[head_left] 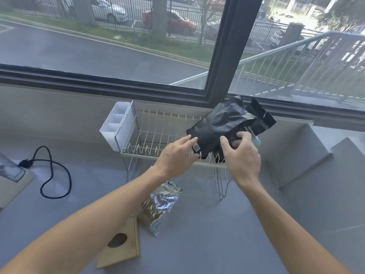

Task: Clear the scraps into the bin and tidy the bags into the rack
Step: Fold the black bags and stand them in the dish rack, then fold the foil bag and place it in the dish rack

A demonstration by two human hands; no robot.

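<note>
A black bag [219,123] leans tilted in the right end of the white wire rack [156,135], its barcode corner at the front. Behind it stands a second black bag [260,119] with a torn top. My right hand [242,155] grips the lower right part of the front bag, fingers curled around it. My left hand [177,155] lies against the bag's lower left corner with fingers spread. A crumpled silver foil bag [160,206] lies flat on the counter in front of the rack. A wooden box with a round hole [120,244] sits at the near edge.
A white cutlery holder [116,125] hangs on the rack's left end. A black cable [53,175] loops on the grey counter at left, beside an appliance base [11,175]. A sunken sink basin [316,165] lies to the right. A large window runs behind.
</note>
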